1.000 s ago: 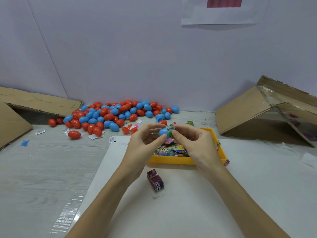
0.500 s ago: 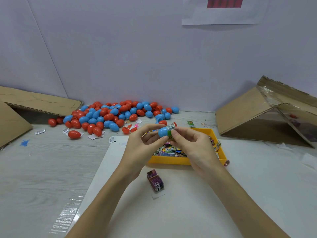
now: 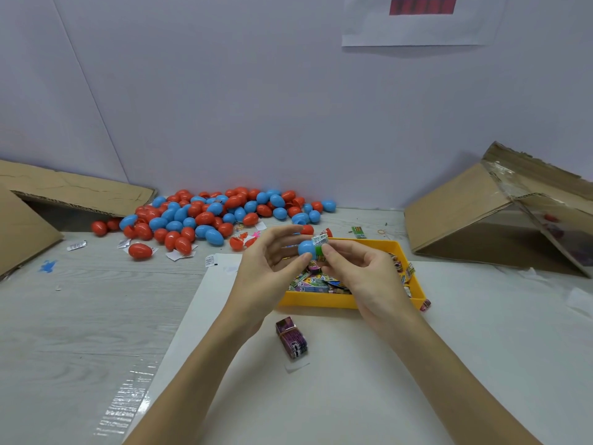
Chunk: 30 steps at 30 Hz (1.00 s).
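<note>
Here, the left hand [image 3: 266, 277] pinches a glossy blue egg shell [image 3: 305, 248], the right hand [image 3: 365, 277] its green insert [image 3: 318, 251].

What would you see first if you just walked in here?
The big heap of red and blue eggs at the back of the table. Next, in the middle, the left hand pinches a blue egg half and the right hand pinches a green packet at its mouth, over a yellow tray.

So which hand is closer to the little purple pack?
Left. The left hand hovers just beyond the purple pack, to its left; the right hand is farther off to its right.
</note>
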Available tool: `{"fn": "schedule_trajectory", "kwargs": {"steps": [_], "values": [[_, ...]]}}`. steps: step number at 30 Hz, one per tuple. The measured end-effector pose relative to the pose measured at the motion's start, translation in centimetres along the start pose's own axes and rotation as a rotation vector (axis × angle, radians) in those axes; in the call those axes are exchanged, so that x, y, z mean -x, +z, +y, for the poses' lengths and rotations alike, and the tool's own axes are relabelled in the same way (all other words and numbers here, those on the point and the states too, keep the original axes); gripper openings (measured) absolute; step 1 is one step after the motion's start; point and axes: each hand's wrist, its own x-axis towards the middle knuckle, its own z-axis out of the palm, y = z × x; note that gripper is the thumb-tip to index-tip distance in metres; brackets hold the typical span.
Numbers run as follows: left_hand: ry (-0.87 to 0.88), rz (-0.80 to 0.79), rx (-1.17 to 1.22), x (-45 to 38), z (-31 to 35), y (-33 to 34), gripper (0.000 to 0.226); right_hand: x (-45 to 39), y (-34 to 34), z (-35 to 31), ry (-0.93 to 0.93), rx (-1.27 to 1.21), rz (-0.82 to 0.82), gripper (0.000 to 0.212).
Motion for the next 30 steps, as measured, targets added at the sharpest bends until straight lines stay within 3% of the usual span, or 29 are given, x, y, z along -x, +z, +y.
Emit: {"fn": "schedule_trajectory", "kwargs": {"steps": [18, 23, 26, 30], "values": [[0.087, -0.021, -0.060, 0.1, -0.3, 0.0, 0.037, 0.4, 0.1, -0.4, -0.051, 0.148, 0.016, 0.014], [0.117, 0.006, -0.085, 0.2, -0.2, 0.0, 0.028, 0.5, 0.4, -0.7, 0.043, 0.055, -0.022, 0.017], [0.131, -0.009, -0.084, 0.3, -0.1, 0.1, 0.035, 0.5, 0.4, -1.1, 0.144, -0.103, -0.062, 0.030], [0.216, 0.005, -0.198, 0.4, -0.1, 0.2, 0.044, 0.5, 0.2, -1.6, 0.316, -0.248, -0.133, 0.029]]}}
